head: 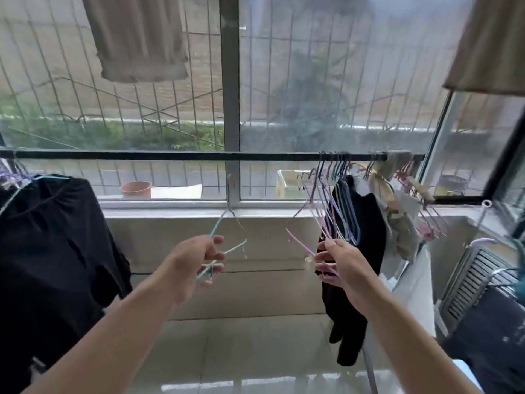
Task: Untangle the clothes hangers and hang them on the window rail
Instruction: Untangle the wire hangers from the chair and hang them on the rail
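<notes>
Below the black window rail (170,155), our left hand (189,264) grips a freed light-blue wire hanger (227,231); our right hand (339,263) pinches a pink wire hanger (301,244); hooking the blue one comes next.

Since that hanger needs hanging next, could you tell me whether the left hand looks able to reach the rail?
Probably yes: the left hand grips a blue hanger below a bare stretch of rail, nothing between.

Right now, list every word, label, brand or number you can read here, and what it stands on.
None can be read.
Dark cloth at lower right: a few small pale marks, too small and blurred to read.
Hangers, rail, flower pot: no text shows.
</notes>
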Demonstrator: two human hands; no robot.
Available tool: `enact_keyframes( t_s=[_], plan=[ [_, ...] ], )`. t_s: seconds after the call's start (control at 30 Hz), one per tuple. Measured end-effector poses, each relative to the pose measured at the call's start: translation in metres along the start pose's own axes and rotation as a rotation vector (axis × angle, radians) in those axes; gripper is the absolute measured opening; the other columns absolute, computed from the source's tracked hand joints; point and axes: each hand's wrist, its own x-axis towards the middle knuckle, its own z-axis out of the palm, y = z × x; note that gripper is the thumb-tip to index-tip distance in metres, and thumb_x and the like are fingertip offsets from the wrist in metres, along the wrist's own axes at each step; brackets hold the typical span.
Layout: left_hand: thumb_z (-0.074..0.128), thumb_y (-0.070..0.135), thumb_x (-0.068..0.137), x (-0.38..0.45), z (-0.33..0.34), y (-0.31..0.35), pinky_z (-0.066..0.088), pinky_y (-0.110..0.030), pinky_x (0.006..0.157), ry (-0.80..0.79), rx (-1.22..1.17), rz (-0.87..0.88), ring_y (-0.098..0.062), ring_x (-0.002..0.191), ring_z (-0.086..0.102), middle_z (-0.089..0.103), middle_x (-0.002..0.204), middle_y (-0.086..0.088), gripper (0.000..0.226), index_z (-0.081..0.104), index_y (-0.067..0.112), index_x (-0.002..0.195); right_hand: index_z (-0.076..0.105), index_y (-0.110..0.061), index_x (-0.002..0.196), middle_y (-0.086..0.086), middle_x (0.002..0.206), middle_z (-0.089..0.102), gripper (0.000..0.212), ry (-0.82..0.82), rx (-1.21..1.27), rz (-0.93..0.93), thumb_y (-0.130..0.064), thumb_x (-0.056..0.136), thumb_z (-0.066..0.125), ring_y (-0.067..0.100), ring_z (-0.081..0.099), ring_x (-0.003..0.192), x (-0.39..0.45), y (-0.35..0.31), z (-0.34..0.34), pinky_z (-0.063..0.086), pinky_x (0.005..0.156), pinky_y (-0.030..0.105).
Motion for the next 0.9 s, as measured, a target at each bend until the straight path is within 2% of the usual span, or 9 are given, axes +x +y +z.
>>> enact_keyframes(
  t_s=[0.1,0.23,0.37,0.5,0.57,0.7,0.8,0.87,0.9],
  plan=[
    [0.046,0.004,0.092,0.024,0.033,-0.005,0.045,-0.040,0.074,0.036,-0.055,0.026,-0.030,0.086,0.058,0.061,0.100,-0.017,0.033,0.066,0.011,0.118,0.060,-0.011,0.102,0.014,0.097,0.062,0.023,-0.003,-0.010,-0.012,-0.025,0.107,0.042,0.026,0.058,0.083,0.037,0.005,-0.014,0.049,0.073,0.038],
    [0.046,0.007,0.099,0.046,0.063,0.009,0.047,-0.043,0.080,0.090,-0.063,0.101,-0.028,0.086,0.057,0.062,0.102,-0.018,0.028,0.064,0.011,0.119,0.059,-0.010,0.106,0.014,0.101,0.064,0.027,-0.034,-0.100,-0.110,-0.027,0.108,0.037,0.027,0.060,0.089,0.087,-0.028,-0.020,0.051,0.082,0.041],
    [0.045,0.006,0.098,0.061,0.083,0.027,0.047,-0.042,0.078,0.168,-0.054,0.162,-0.026,0.084,0.058,0.064,0.099,-0.016,0.029,0.066,0.012,0.117,0.060,-0.009,0.102,0.011,0.093,0.064,0.029,0.004,-0.152,-0.172,-0.028,0.106,0.038,0.024,0.057,0.082,0.137,-0.058,-0.018,0.046,0.074,0.041],
    [0.043,0.004,0.100,0.068,0.097,0.035,0.042,-0.034,0.064,0.217,-0.034,0.188,-0.025,0.079,0.057,0.064,0.096,-0.017,0.029,0.066,0.012,0.116,0.060,-0.020,0.098,0.007,0.091,0.062,0.040,0.030,-0.187,-0.094,-0.048,0.090,0.033,0.026,0.055,0.081,0.202,-0.029,-0.018,0.041,0.070,0.044],
    [0.044,0.004,0.098,0.072,0.099,0.034,0.041,-0.034,0.063,0.229,-0.021,0.188,-0.026,0.079,0.057,0.064,0.094,-0.017,0.029,0.066,0.012,0.116,0.060,-0.021,0.094,0.007,0.094,0.061,0.043,0.026,-0.193,-0.062,-0.049,0.084,0.029,0.027,0.054,0.084,0.232,0.000,-0.019,0.040,0.072,0.047],
    [0.045,0.003,0.097,0.079,0.101,0.033,0.042,-0.035,0.064,0.243,-0.026,0.179,-0.028,0.081,0.056,0.063,0.091,-0.016,0.030,0.067,0.011,0.115,0.056,-0.011,0.088,0.010,0.086,0.057,0.040,0.054,-0.227,-0.061,-0.038,0.095,0.028,0.026,0.050,0.078,0.207,0.016,-0.013,0.040,0.072,0.047],
    [0.046,0.006,0.099,0.082,0.102,0.033,0.044,-0.038,0.069,0.238,-0.021,0.190,-0.028,0.081,0.059,0.064,0.093,-0.015,0.028,0.067,0.013,0.115,0.056,-0.014,0.092,0.008,0.093,0.062,0.037,0.086,-0.365,-0.064,-0.037,0.100,0.028,0.026,0.055,0.085,0.194,0.015,-0.021,0.046,0.085,0.047],
    [0.046,0.010,0.101,0.084,0.105,0.031,0.046,-0.040,0.072,0.236,-0.028,0.199,-0.027,0.081,0.059,0.064,0.094,-0.015,0.026,0.067,0.012,0.116,0.055,-0.013,0.104,0.005,0.104,0.059,0.032,0.055,-0.483,-0.101,-0.036,0.103,0.032,0.024,0.054,0.090,0.188,0.005,-0.029,0.044,0.087,0.043],
    [0.045,0.012,0.102,0.084,0.108,0.029,0.046,-0.040,0.072,0.237,-0.028,0.203,-0.027,0.081,0.060,0.064,0.094,-0.015,0.026,0.067,0.011,0.116,0.055,-0.013,0.117,0.005,0.112,0.055,0.032,0.053,-0.526,-0.159,-0.035,0.103,0.037,0.024,0.053,0.098,0.182,0.000,-0.032,0.043,0.088,0.040]
  ],
)
